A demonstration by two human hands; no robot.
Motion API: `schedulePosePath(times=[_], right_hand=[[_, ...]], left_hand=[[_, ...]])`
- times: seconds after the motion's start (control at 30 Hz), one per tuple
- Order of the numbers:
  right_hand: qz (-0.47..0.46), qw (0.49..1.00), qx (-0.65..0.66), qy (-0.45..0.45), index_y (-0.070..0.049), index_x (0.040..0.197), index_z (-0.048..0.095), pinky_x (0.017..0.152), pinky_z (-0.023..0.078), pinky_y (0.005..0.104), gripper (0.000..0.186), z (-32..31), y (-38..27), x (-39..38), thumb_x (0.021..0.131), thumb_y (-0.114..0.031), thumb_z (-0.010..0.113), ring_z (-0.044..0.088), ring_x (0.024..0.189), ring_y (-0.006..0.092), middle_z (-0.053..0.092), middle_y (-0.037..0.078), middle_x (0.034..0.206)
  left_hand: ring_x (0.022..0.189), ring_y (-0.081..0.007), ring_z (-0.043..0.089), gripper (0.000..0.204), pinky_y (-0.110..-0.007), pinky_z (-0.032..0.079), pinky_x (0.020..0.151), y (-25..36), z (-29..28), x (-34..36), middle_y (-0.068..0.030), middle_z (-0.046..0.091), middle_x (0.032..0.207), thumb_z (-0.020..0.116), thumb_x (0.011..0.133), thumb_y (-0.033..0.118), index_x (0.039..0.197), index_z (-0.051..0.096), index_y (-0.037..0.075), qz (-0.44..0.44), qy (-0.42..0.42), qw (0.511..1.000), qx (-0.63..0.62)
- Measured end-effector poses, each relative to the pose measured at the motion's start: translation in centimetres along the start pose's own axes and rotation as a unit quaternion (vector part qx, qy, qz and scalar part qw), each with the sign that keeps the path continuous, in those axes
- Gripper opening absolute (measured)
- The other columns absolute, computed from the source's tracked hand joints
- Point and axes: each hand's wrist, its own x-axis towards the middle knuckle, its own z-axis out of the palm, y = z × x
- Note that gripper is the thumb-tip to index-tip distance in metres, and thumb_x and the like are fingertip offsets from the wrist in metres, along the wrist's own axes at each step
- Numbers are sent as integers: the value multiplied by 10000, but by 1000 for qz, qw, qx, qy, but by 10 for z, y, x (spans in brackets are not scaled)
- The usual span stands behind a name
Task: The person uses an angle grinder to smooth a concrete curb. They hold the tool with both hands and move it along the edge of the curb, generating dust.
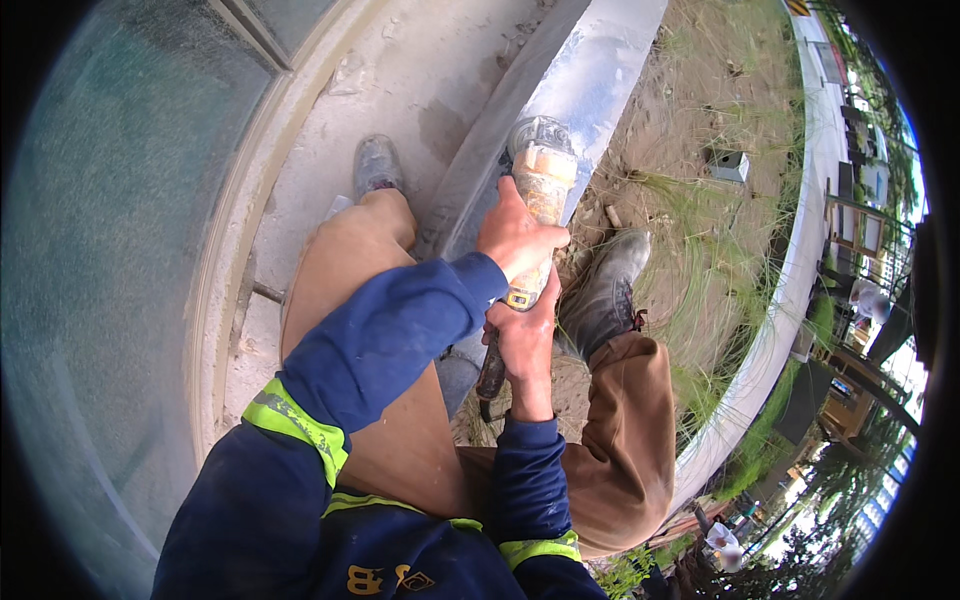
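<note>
A dusty yellow angle grinder [545, 185] lies along a pale grey stone or concrete ledge [600, 65], its metal head against the ledge's top. My left hand [517, 235] is closed round the middle of the grinder's body. Nearer to me, my right hand [526, 335] grips its rear end. A dark handle and black cord [489, 385] come out below that hand. The disc itself is hidden beneath the head. Whitish dust or slurry smears the ledge around the tool.
My boots straddle the ledge: one boot [377, 165] on the dusty concrete strip, the other [615, 275] on sandy soil with tufts of grass [690, 290]. A large glass pane [120, 230] stands at left. A pale curved kerb [790, 290] bounds the soil at right, with people beyond.
</note>
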Motion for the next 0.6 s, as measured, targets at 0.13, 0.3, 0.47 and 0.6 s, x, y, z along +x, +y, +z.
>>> schedulePosePath(times=[0.13,0.3,0.47,0.6], right_hand=[[-2,1000,-1,25,-6,1611,87,470,488,313,1026,1,0,-3,760,16,661,592,550,173,621,107,795],[7,1000,4,-11,-3,1609,86,471,488,314,1020,1,-3,-2,765,19,658,592,555,171,622,108,808],[27,999,22,33,-10,1613,78,473,485,313,1027,3,-1,-13,768,23,660,595,568,171,624,108,818],[16,1000,23,-1,-12,1614,66,479,486,312,1038,3,3,-13,769,24,668,598,574,170,625,109,818]], left_hand=[[1006,-428,709,805,-461,564,902,14,-3,-7,-305,692,1073,858,681,233,1268,379,-42,-29,-41,998,41],[1020,-375,712,733,-427,565,888,3,-3,-4,-270,697,1088,849,688,209,1239,425,-21,-16,6,1000,-2],[1005,-362,714,731,-428,567,882,24,-6,-20,-259,696,1089,840,692,192,1249,421,-28,-50,-48,994,80],[1015,-390,716,744,-432,565,894,1,-5,-17,-275,701,1090,834,695,204,1263,416,-36,-10,-10,1000,-5]])
